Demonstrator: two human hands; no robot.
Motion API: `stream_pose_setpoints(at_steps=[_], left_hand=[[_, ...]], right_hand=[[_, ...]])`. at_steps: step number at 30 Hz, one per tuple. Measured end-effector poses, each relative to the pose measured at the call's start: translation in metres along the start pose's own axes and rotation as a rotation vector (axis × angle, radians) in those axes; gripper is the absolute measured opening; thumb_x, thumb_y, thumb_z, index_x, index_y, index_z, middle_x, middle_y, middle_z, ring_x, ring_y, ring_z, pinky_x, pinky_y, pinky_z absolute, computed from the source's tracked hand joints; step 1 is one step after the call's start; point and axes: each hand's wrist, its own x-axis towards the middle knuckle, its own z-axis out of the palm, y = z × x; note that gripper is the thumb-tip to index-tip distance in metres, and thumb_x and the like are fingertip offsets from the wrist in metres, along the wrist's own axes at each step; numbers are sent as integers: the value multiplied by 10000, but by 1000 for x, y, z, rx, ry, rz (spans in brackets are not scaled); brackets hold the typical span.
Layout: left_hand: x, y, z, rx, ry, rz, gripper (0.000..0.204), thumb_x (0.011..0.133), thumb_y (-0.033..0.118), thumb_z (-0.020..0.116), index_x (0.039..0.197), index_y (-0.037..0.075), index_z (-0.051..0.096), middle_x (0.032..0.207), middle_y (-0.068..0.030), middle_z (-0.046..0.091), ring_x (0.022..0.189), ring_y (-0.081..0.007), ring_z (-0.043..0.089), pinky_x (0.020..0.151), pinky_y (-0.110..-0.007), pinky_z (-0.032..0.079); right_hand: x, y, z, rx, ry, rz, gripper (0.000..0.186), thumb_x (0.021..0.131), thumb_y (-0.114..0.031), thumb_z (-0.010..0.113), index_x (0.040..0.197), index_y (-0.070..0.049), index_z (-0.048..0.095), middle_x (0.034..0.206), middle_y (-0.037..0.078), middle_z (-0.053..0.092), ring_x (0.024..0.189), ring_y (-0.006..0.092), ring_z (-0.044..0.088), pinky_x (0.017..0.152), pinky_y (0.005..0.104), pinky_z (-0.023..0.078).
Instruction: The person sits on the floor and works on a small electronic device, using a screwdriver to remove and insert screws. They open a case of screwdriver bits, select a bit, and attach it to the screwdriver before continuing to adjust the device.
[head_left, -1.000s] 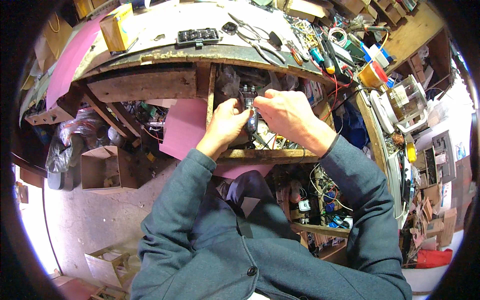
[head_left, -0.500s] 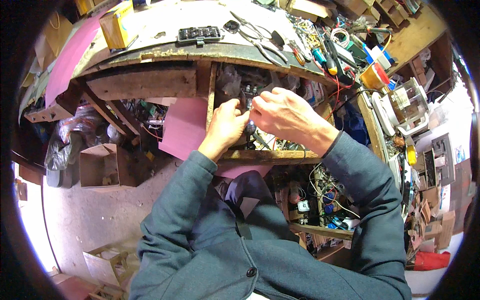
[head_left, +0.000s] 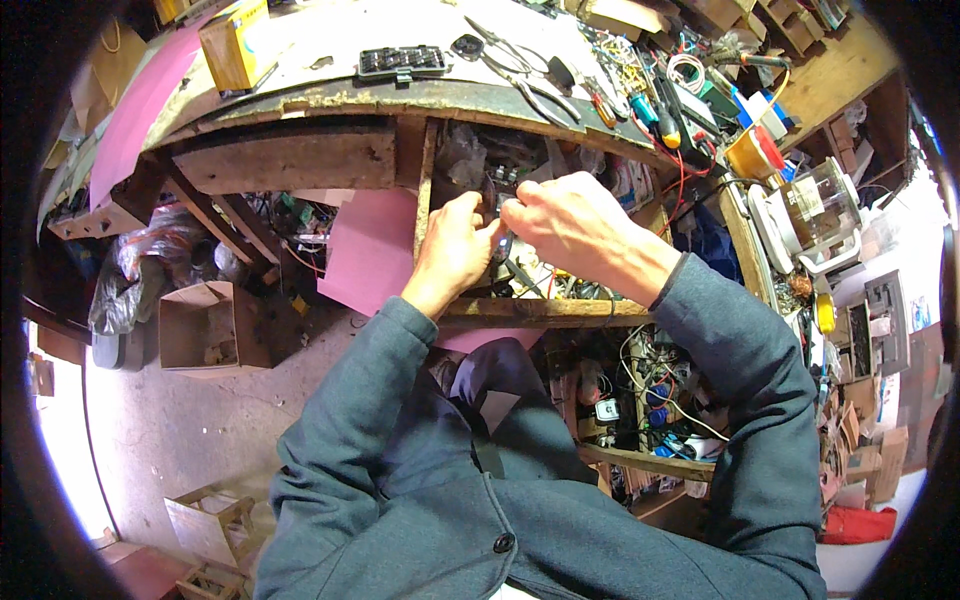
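Both hands meet over a wooden drawer [head_left: 560, 312] crowded with small parts and wires. My left hand [head_left: 455, 245] is closed, fingertips pressed together around something small and dark that I cannot make out. Close against it, my right hand [head_left: 580, 225] is also closed in a pinch, its knuckles covering whatever lies between the fingers. Small shiny metal pieces show just beyond the fingertips. A clear plastic bag [head_left: 464, 160] lies at the back of the drawer.
On the bench stand a black case of small bits [head_left: 402, 63], pliers [head_left: 535, 90], screwdrivers [head_left: 665, 125] and a yellow box [head_left: 232, 50]. A pink sheet [head_left: 370, 245] hangs left of the drawer. Below right, a lower drawer [head_left: 650, 462] holds cables. A cardboard box [head_left: 210, 330] sits on the floor.
My right hand has turned slightly and shifted a little to the right and down. The left hand stays nearly in place. The whole view has shifted slightly.
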Motion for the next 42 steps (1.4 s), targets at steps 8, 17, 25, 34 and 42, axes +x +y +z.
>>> stream_pose_setpoints(at_steps=[8,17,25,34,42], left_hand=[[0,11,-5,-25,-44,-78,362,895,239,781,1038,-59,633,879,-234,733,796,-297,722,696,-422,543],[8,-10,4,-317,-102,-118,270,913,190,744,996,-44,638,725,-74,679,626,-109,593,551,-320,461],[5,-2,1,-352,-132,-134,241,917,165,727,1008,-42,645,741,-59,677,637,-94,588,558,-305,457],[3,-2,3,-419,-142,-129,142,963,137,705,1026,21,651,689,78,557,564,-13,446,483,-247,318],[3,3,1,-353,-139,-80,119,958,118,710,1022,30,660,678,87,514,578,-11,418,491,-251,311]], right_hand=[[-2,1,2,155,13,182,67,832,-120,637,861,-63,654,791,142,654,704,353,702,611,463,570],[-13,9,-6,119,-52,286,148,866,-103,625,984,-136,709,864,107,657,780,347,707,642,454,565],[-20,7,2,135,-42,305,178,877,-111,629,1026,-141,722,866,102,664,782,338,710,655,449,571],[-19,4,4,129,-62,322,182,883,-110,632,1039,-141,719,870,102,662,777,340,710,656,449,571],[-23,8,4,62,-53,180,99,847,-123,657,945,-108,664,835,77,611,759,288,694,632,416,559]])
